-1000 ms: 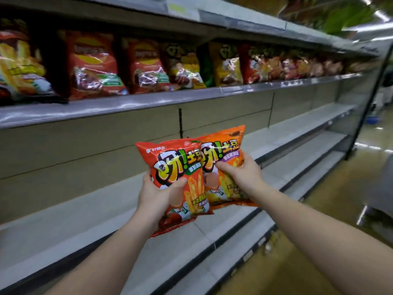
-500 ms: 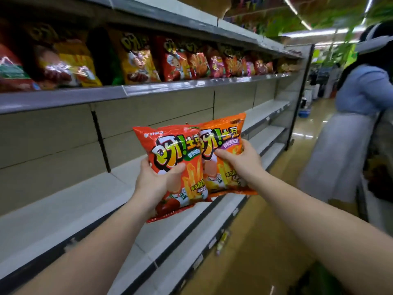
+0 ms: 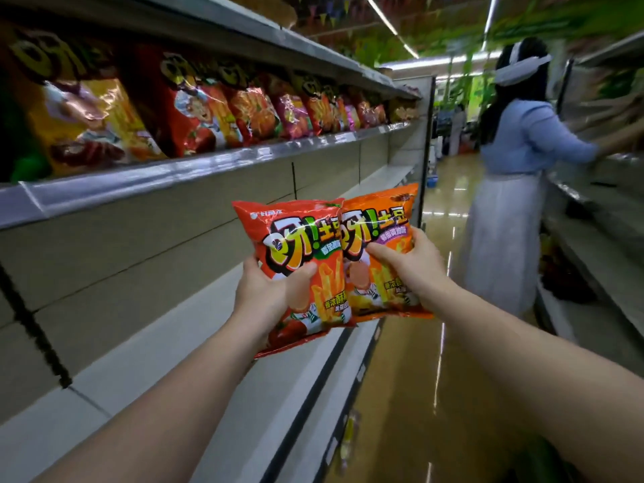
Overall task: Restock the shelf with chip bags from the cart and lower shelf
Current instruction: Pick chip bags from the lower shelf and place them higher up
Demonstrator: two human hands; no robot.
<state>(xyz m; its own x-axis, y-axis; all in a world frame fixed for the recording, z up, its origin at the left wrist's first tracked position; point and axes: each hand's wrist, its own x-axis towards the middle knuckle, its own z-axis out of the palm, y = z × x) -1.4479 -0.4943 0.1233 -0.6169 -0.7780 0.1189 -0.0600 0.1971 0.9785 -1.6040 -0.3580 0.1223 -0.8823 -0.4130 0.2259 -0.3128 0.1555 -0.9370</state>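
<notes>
Head view: left hand grips the red chip bag, thumb across its front. Right hand grips the orange chip bag likewise, its edge tucked behind the red one.

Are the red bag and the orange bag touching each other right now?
Touching. The head view shows the red bag, gripped by the left hand, overlapping the left edge of the orange bag, gripped by the right hand, with no gap visible between them.

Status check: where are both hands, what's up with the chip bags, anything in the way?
Left hand grips red chip bag; right hand grips orange chip bag. Both bags in air beside bare shelf. Person in blue top ahead in aisle.
</notes>
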